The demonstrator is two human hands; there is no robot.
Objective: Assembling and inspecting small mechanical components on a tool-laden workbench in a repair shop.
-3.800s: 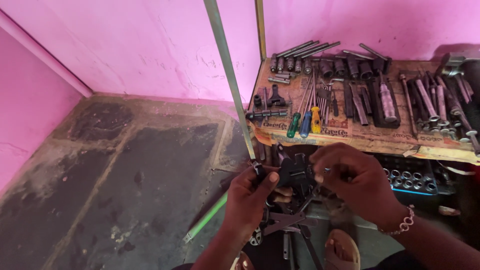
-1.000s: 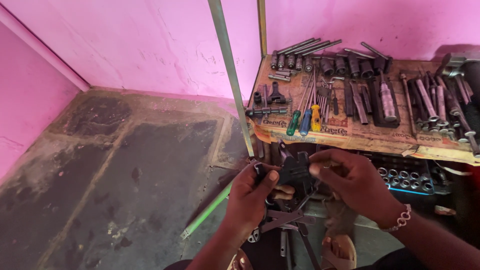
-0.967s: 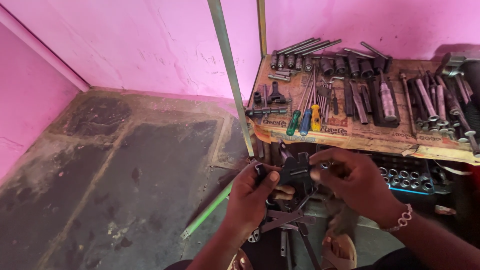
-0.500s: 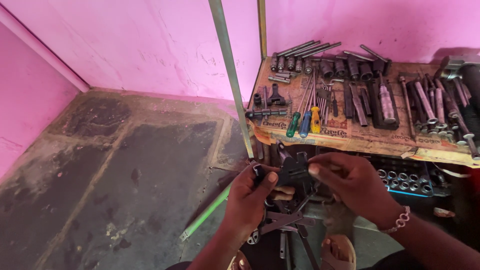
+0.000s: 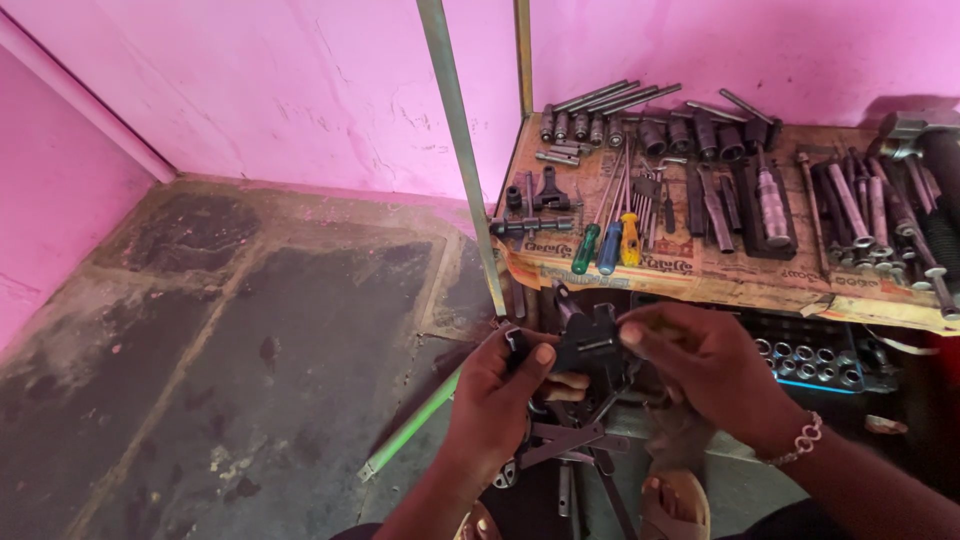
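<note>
Pink walls stand behind the tool shelf (image 5: pixel 700 270). Both my hands hold the black metal part (image 5: pixel 588 342) below it: left hand (image 5: pixel 497 400) closed around it, right hand (image 5: pixel 712 370) now pinching its top, moved slightly closer than before.

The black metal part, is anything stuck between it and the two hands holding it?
Nothing visible is. The left hand and the right hand both grip the black metal part directly, fingers right on it, in front of the tool shelf.

Repair workshop, tool-laden bench (image 5: pixel 720 275), stained concrete floor (image 5: pixel 250 380)
</note>
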